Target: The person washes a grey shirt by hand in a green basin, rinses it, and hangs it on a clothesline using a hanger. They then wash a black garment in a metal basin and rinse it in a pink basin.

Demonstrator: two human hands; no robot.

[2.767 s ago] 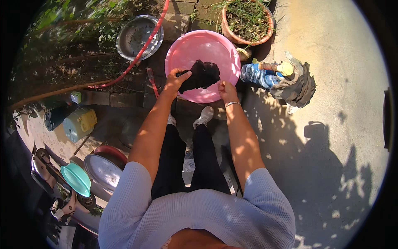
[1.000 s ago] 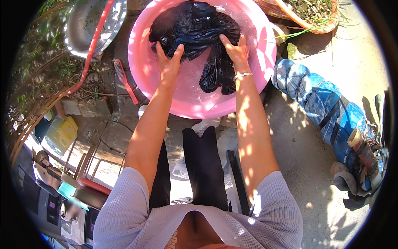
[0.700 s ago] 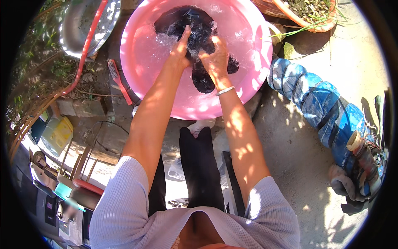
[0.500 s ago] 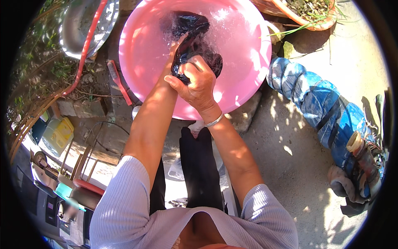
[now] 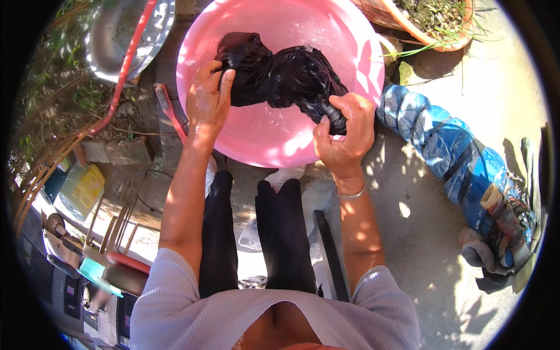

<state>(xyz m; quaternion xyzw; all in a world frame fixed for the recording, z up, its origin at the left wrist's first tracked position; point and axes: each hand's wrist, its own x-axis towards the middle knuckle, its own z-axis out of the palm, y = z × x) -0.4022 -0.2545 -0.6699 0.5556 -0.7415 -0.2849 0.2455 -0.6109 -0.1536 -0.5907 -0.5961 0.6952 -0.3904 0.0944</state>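
Note:
A wet black cloth stretches across a big pink basin, bunched up between my two hands. My left hand grips its left end, thumb and fingers closed on the fabric. The right end is pinched in my right hand, over the basin's near right rim. A silvery bangle circles my right wrist. Shallow water shows in the basin under the cloth. What kind of garment the cloth is, I cannot tell.
Left of the basin lie a red brush, a red hose and a metal basin. A planter stands at the far right. A rolled blue tarp lies on the right-hand ground. A yellowish jug sits at left.
My hands have moved apart, the left one to the left and the right one to the right. The black cloth has come up from the splashing water and is spread wider between them.

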